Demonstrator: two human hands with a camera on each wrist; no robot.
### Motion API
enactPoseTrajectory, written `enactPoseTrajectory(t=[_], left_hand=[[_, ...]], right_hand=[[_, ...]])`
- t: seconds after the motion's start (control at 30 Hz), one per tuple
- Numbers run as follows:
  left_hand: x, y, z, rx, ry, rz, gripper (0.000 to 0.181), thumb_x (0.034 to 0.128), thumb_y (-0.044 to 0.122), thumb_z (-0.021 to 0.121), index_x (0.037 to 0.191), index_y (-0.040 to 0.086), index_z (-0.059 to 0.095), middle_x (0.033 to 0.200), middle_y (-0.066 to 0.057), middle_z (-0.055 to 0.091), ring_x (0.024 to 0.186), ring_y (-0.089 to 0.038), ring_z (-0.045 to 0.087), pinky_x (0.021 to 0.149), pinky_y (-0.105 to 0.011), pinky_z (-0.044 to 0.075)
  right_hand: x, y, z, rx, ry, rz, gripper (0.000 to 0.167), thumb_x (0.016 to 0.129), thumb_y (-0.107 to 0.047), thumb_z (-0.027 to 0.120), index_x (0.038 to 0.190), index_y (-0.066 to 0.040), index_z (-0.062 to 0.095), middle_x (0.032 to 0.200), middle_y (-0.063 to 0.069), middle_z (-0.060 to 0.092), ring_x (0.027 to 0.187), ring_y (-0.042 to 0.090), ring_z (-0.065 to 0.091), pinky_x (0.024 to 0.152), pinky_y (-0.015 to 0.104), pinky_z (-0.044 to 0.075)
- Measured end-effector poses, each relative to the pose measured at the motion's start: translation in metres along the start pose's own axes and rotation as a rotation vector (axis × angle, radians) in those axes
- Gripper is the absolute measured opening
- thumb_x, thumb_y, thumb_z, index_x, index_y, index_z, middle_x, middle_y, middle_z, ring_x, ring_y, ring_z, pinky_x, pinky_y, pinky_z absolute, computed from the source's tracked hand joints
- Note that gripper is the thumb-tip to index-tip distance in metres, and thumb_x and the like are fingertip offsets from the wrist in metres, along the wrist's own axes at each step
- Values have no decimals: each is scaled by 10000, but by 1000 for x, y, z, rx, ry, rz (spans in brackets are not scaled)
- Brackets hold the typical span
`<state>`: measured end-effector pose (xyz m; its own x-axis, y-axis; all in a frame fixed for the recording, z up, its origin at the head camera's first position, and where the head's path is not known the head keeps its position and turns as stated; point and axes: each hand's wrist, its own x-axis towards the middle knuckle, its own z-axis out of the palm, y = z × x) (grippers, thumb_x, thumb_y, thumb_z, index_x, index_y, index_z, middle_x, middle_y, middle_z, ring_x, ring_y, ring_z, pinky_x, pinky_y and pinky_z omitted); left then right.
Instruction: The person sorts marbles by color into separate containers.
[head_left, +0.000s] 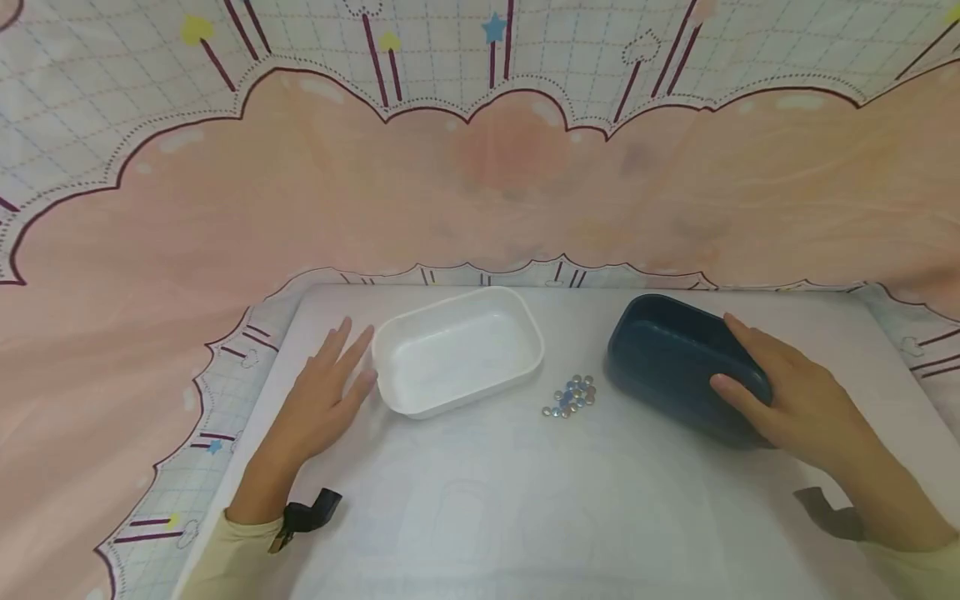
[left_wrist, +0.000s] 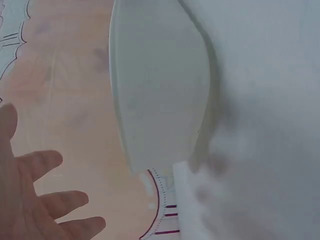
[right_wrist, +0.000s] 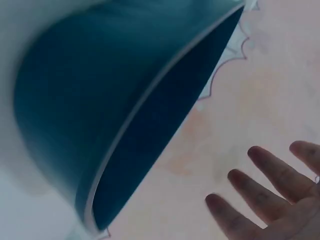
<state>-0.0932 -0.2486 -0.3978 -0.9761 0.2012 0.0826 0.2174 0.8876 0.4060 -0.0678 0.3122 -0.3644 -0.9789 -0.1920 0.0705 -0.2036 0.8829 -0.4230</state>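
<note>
A white rectangular tub [head_left: 461, 392] stands left of centre on the white table in the head view. My left hand [head_left: 318, 400] is just off its left end, fingers spread; the left wrist view shows a gap between those fingers and the tub's outer wall [left_wrist: 160, 90]. To the right is a dark blue tub [head_left: 667, 375]. My right hand [head_left: 795, 392] is at its right end with thumb and fingers apart; in the right wrist view the straight fingers [right_wrist: 255, 195] appear clear of the rim. Small shiny round beads [head_left: 573, 396], blue and pale, lie scattered between the tubs.
The white tabletop [head_left: 480, 508] spreads in front of both tubs. Behind it hangs a pink and white patterned cloth [head_left: 450, 200], which also shows along the left and right sides. Dark straps [head_left: 311, 510] are on the wrists.
</note>
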Motion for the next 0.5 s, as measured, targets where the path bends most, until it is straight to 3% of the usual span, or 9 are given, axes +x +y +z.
enactPoseTrajectory(t=[0.13,0.23,0.37,0.43,0.5], left_hand=[[4,-3,8,-141,62,-44,584,1100,422,365,1610,144,313,1690,-169,233,1543,-447,232,1203,-713,235],[9,-5,14,-231,120,-80,556,1108,388,367,1585,101,361,1651,-187,324,1521,-436,299,1204,-672,288],[15,-8,19,-311,173,-162,552,1108,403,362,1558,85,405,1599,-202,409,1447,-437,424,1140,-646,407],[19,-8,21,-347,178,-215,565,1104,433,350,1555,98,412,1594,-193,419,1420,-436,460,1126,-638,427],[23,-10,23,-393,170,-265,581,1098,466,344,1557,116,412,1605,-169,413,1415,-425,473,1130,-622,435]], right_hand=[[3,-10,12,48,118,-75,730,960,-321,709,1595,-236,359,1430,157,597,1266,458,550,931,672,457],[6,-17,21,64,242,-144,660,893,-225,784,1497,-191,522,1242,89,715,1032,287,695,860,378,555],[10,-27,32,128,371,-244,554,792,-97,846,1319,-132,679,1025,54,775,848,-42,679,743,46,495],[12,-33,37,163,388,-258,509,774,-67,852,1260,-128,711,962,35,779,852,-159,612,726,17,491],[13,-39,42,188,378,-234,465,788,-74,849,1231,-141,724,939,4,779,841,-171,604,705,25,501]])
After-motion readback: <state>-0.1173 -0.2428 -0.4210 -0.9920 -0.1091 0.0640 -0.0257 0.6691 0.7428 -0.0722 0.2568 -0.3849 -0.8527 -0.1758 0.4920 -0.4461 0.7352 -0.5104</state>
